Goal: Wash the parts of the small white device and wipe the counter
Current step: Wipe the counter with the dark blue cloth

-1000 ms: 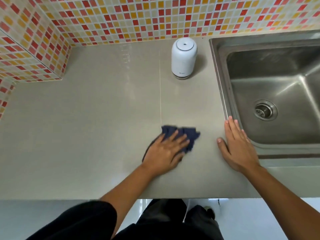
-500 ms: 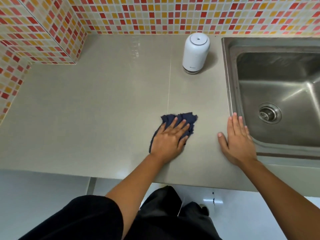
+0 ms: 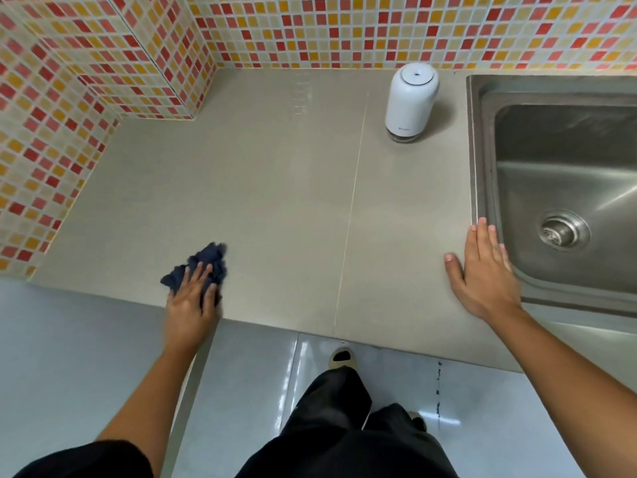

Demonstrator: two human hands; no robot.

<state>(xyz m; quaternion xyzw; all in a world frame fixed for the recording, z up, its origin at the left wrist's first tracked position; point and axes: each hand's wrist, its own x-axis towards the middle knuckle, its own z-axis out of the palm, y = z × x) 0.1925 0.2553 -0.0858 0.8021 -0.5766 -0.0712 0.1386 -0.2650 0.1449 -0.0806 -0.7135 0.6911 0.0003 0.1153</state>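
Left grip (image 3: 191, 301) pressed flat, fingers straight, on a dark blue cloth (image 3: 203, 260) near the front edge of the bench (image 3: 275, 184), right grip (image 3: 486, 270) lay flat, holding nothing, beside the sink (image 3: 482, 150) rim, small white device (image 3: 410, 101) stood upright at the back.

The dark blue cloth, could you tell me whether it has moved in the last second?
Yes. Under the left hand, the dark blue cloth slid left: from just right of the counter seam to well left of it.
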